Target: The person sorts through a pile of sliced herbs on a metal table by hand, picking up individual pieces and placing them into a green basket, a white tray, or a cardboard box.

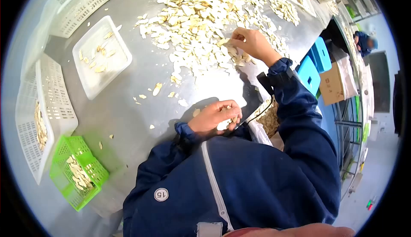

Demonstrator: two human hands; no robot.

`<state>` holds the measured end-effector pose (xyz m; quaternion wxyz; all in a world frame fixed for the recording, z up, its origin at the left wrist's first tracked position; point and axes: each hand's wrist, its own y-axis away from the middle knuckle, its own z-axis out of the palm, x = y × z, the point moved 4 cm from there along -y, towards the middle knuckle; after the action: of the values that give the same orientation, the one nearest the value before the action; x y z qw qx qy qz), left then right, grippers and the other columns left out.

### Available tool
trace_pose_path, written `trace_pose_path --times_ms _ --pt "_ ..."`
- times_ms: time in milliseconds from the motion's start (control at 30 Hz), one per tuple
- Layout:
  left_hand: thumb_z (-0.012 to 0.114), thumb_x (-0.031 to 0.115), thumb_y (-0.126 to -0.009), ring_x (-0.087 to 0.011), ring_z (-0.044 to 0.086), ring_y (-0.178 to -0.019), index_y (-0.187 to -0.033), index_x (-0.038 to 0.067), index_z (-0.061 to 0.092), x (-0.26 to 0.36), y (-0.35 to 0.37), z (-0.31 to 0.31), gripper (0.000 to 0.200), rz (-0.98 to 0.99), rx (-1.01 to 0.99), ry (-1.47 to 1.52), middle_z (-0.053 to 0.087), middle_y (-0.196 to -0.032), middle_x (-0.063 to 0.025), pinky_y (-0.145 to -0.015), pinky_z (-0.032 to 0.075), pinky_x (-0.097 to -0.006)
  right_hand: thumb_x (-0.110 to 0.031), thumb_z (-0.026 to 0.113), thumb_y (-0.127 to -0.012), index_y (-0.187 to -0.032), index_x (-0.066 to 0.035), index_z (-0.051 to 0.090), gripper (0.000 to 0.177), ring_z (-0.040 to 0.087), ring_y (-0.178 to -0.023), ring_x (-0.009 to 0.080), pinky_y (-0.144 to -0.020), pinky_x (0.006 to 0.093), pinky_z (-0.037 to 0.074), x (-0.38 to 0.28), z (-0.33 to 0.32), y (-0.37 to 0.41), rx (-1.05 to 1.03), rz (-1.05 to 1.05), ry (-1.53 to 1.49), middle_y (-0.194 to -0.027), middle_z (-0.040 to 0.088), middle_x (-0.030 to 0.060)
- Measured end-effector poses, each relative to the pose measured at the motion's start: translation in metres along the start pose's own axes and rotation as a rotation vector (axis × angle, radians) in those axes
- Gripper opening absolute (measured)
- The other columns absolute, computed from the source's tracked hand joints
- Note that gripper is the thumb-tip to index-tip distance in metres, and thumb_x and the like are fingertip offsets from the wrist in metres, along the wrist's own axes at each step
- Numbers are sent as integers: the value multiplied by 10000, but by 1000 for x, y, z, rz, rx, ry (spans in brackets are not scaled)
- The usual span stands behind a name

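Note:
A big heap of pale, flat dried slices (201, 18) covers the far part of the metal table (141, 78). At the near right edge of that heap, my right hand (253, 43) pinches a pale slice (223, 41) between thumb and fingertips. Close to my body, over the table's front edge, my left hand (214, 117) is curled around several dried slices (223, 125), some of which stick out past the fingers. A few loose slices (157, 89) lie scattered between my left hand and the white tray.
A white tray (87, 87) with some slices lies on the left. Beyond it stand white perforated baskets (64, 91) and a green basket (64, 151) holding slices. Blue stools (309, 72) and a cardboard box (332, 85) are at right. A person (363, 43) works far right.

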<state>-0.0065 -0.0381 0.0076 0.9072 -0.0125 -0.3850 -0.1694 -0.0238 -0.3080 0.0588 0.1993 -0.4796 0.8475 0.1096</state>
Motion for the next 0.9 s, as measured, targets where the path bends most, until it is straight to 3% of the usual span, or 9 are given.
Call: trace_pose_path --times_ms 167,200,233,300,367,500,633,833,900 --pt "555 296 -1121 -85 579 -833 -1038 38 641 -5 -2 -7 285 46 -16 -111 617 -930 -18 -723 483 -247 -347 700 -978 -1051 -59 762 303 742 -797 292 -739 394 573 -62 -1 -27 -162 -197 115 -895 779 127" --pt "552 301 -1124 -86 566 -879 -1049 36 655 -7 -2 -8 293 18 -3 -108 616 -941 -4 -840 466 -265 -349 692 -987 -1073 -58 762 311 744 -799 287 -739 389 574 -89 1 -36 -201 -244 139 -899 780 130" --pt "554 299 -1123 -86 567 -876 -1051 39 655 -10 -3 -10 289 14 -8 -115 619 -942 -2 -834 468 -263 -351 684 -995 -1094 -56 762 320 745 -801 283 -739 383 574 -114 5 -43 -240 -290 164 -902 781 133" --pt "556 297 -1122 -86 568 -871 -1057 43 657 -14 -5 -14 280 10 -18 -126 623 -944 1 -823 473 -261 -363 665 -1015 -1183 -66 753 353 752 -812 266 -756 374 580 -153 0 -51 -2 -321 -240 -912 783 140" --pt "552 290 -1122 -80 583 -883 -1056 46 655 -10 -3 -12 273 6 2 -145 638 -945 0 -818 485 -262 -360 650 -1029 -1245 -82 740 363 761 -829 245 -780 370 588 -160 5 -65 181 -430 -424 -922 785 142" --pt "557 297 -1115 -90 610 -819 -1049 43 653 -12 -2 -10 280 -36 13 -78 653 -937 -23 -729 510 -257 -176 662 -968 -1183 -114 777 251 722 -944 328 -866 427 585 -124 15 -82 178 -490 176 -967 756 123" --pt "569 306 -1103 -96 616 -732 -1054 39 649 -13 -3 -9 283 -42 -1 -5 658 -907 -39 -612 500 -247 -124 650 -942 -1136 -142 797 244 680 -1032 306 -891 434 568 -106 40 -73 134 -487 178 -1060 716 91" --pt "577 316 -1100 -86 604 -708 -1052 37 639 -5 -1 -5 290 -23 -3 -57 651 -887 -30 -553 467 -242 -95 644 -917 -1151 -167 790 285 637 -1090 259 -942 393 543 -116 64 -78 143 -530 453 -1088 686 43" --pt "579 321 -1101 -85 606 -716 -1043 38 638 -7 -2 -6 294 -24 1 -25 654 -892 -30 -567 468 -241 -110 665 -921 -1157 -162 782 269 635 -1080 259 -934 391 541 -108 58 -76 200 -552 387 -1083 679 42"
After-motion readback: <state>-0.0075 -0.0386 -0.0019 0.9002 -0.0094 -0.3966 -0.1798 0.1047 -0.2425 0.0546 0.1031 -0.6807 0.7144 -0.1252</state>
